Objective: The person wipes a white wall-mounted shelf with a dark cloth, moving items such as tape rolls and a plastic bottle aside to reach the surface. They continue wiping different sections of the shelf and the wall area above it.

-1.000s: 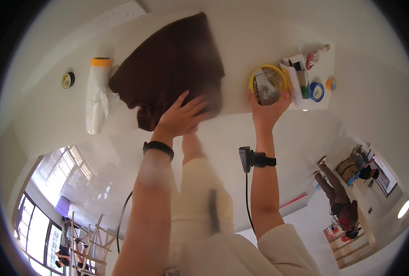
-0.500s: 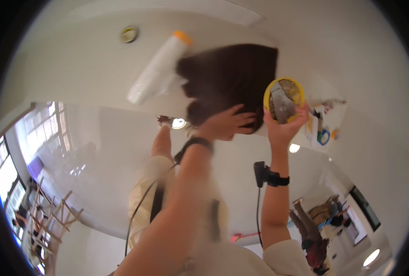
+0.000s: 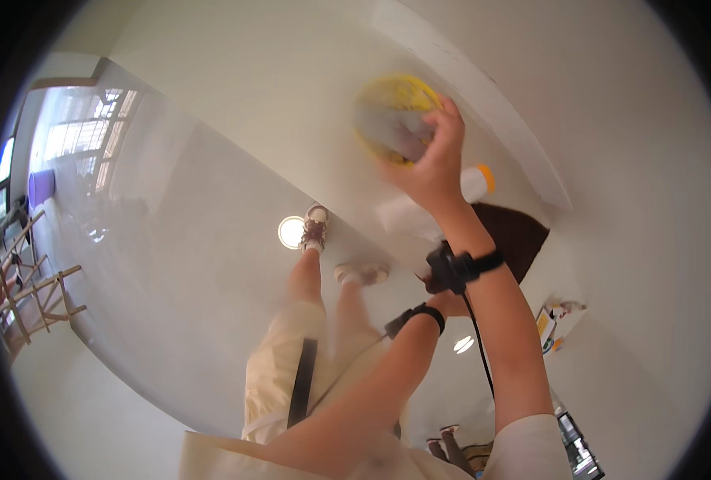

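Note:
My right hand [image 3: 439, 156] is raised in front of me, its fingers closed on the rim of a round yellow tub [image 3: 403, 81], which is blurred by motion. Inside the tub lies a flat grey blade-like piece [image 3: 395, 132]. Partly behind my right forearm, a dark brown cloth [image 3: 523, 240] is spread on the pale surface. My left hand [image 3: 451, 304] reaches to the near edge of this cloth; its fingers are hidden behind my right forearm. Beyond the cloth lies a white plastic film roll [image 3: 415, 214] with an orange end.
Small supplies [image 3: 558, 324] lie right of the cloth. A raised pale ledge [image 3: 483, 96] runs along the far right. My feet in brown-and-white shoes [image 3: 315, 228] are on the glossy grey floor [image 3: 195, 240]. Wooden frames [image 3: 43, 296] and a purple bucket [image 3: 41, 188] stand far left.
The view has turned. My right hand has carried the tub forward and leftward, past the cloth to over the film roll's side. My left hand's fingers, spread by the cloth before, are now hidden.

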Demonstrator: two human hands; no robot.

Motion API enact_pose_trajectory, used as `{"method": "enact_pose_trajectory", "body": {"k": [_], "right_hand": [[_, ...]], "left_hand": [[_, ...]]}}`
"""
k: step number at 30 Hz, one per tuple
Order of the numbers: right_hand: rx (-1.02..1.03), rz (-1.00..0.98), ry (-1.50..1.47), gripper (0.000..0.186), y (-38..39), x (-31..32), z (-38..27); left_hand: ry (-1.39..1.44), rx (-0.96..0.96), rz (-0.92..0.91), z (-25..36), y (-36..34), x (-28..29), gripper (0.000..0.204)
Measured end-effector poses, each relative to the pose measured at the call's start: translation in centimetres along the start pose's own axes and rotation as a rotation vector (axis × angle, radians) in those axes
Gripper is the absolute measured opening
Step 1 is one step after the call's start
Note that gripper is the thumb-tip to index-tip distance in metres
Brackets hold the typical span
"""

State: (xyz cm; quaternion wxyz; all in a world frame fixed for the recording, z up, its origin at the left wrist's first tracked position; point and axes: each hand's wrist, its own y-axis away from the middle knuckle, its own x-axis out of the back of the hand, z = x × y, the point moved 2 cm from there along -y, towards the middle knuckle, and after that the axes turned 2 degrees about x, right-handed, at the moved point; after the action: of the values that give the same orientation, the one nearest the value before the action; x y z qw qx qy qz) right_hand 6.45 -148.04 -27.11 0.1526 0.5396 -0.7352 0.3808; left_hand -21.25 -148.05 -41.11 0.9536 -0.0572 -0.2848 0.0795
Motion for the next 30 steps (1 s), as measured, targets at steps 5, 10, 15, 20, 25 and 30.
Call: {"method": "enact_pose_trajectory", "body": {"k": [5,10,15,20,25,30], "right_hand": [[0.054,0.012,0.005,0.083,-6.6,-9.1,1.9],[0.063,0.062,0.07,0.082,-10.9,-13.5,3.1],[-0.029,-0.058,0.071,0.085,-11.7,-14.3,3.8],[-0.206,-0.566,0.225,0.051,-5.8,-3.6,1.4],[-0.179,-1.051,0.582,0.053,2.6,5.0,0.4],[-0.146,-1.032,0.641,0.038,5.3,4.2,1.3]], "left_hand": [[0.053,0.047,0.085,1.3,-1.2,0.0,0.033],[0.102,0.082,0.149,2.0,-1.9,0.9,0.03],[0.179,0.137,0.203,1.5,-2.1,2.4,0.028],[0.243,0.198,0.255,0.6,-2.7,2.4,0.028],[0.1,0.344,0.651,0.4,-2.8,1.9,0.031],[-0.498,0.167,0.451,1.8,-2.6,1.5,0.041]]}}
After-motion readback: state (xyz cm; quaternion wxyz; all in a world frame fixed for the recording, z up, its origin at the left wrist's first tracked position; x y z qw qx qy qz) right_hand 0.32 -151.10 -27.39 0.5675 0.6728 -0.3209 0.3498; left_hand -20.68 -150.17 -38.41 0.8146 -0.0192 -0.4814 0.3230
